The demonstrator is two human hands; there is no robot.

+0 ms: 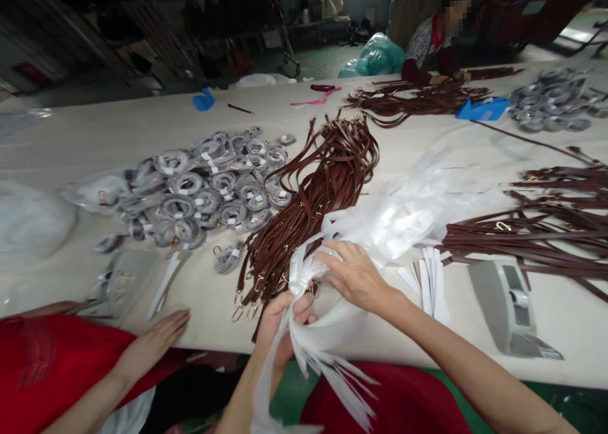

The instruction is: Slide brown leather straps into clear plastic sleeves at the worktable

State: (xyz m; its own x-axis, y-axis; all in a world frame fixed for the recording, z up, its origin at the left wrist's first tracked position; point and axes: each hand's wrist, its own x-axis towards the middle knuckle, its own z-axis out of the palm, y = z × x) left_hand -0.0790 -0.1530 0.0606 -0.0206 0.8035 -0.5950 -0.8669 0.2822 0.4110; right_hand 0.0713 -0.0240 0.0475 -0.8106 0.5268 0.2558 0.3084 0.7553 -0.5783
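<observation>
My left hand [281, 323] is closed around a bunch of long, white see-through plastic sleeves [327, 351] that hang down over the table's front edge. My right hand [355, 275] rests on the top of the same bunch, its fingers curled into the plastic just above my left hand. More loose plastic sleeves [418, 212] spread out behind my hands. A thick bundle of brown leather straps [323, 187] with metal clasps lies right beside my left hand, reaching away across the table.
A pile of coiled straps wrapped in plastic [209, 187] lies to the left. A co-worker's hand [156, 340] lies flat at the front left. At right are a tape dispenser [506, 307], white strips [427, 282] and more brown straps [551, 231]. Another person [434, 41] sits at the far side.
</observation>
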